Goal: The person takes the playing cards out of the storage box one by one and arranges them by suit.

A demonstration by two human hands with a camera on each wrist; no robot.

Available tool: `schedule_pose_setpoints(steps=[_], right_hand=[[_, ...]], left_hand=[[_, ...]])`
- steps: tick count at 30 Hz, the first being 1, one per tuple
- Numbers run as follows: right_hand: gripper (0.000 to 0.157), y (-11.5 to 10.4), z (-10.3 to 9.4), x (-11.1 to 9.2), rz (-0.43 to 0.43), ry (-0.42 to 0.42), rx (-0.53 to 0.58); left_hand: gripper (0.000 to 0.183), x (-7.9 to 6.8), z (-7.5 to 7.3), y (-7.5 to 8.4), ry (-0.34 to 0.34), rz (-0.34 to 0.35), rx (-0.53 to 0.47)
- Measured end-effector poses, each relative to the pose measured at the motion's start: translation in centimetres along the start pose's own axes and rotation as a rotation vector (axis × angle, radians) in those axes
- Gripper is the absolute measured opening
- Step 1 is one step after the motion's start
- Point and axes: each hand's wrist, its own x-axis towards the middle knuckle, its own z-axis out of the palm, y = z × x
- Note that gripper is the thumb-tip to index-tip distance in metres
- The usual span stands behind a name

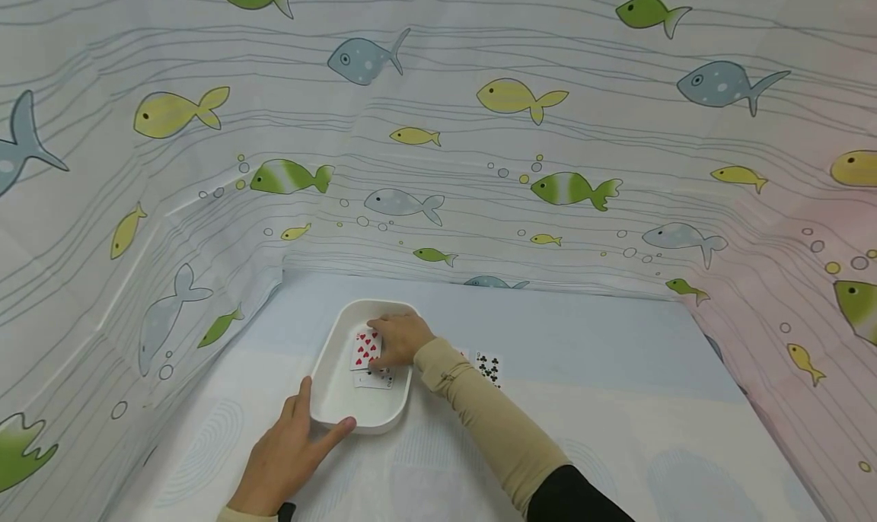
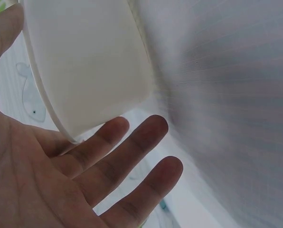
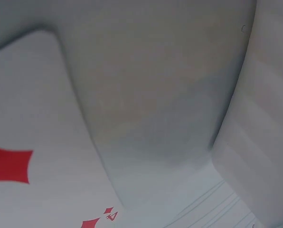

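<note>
A white rounded tray (image 1: pixel 368 409) sits on the pale cloth. My left hand (image 1: pixel 284 446) spreads around its near left corner, with the thumb at the front rim and the straight fingers along the side; the left wrist view shows the fingertips touching or close to the tray wall (image 2: pixel 91 61). Inside the tray, my right hand (image 1: pixel 404 339) pinches the right edge of a playing card with red hearts (image 1: pixel 365 349). That card overlaps another playing card with black pips (image 1: pixel 373 382) lying on the tray floor.
Right of the tray lie a black club card (image 1: pixel 489 366) and a red-pipped card, partly behind the right sleeve. The right wrist view shows a four of diamonds (image 3: pixel 42 118) beside the tray's outer wall (image 3: pixel 258 123). Fish-printed sheeting (image 1: pixel 479 149) encloses the back and sides.
</note>
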Motion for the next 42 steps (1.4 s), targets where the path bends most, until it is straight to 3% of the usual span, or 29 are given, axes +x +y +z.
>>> schedule_pose_setpoints(steps=[19, 31, 42], right_hand=[[0.087, 0.3, 0.1, -0.6, -0.037, 0.064, 0.109], [0.090, 1.0, -0.7, -1.4, -0.107, 0.053, 0.217], [0.091, 1.3, -1.1, -2.2, -0.106, 0.035, 0.321]], left_hand=[[0.115, -0.2, 0.1, 0.2, -0.014, -0.011, -0.003], [0.114, -0.4, 0.2, 0.2, -0.012, -0.014, 0.003], [0.114, -0.4, 0.2, 0.1, -0.008, -0.013, 0.010]])
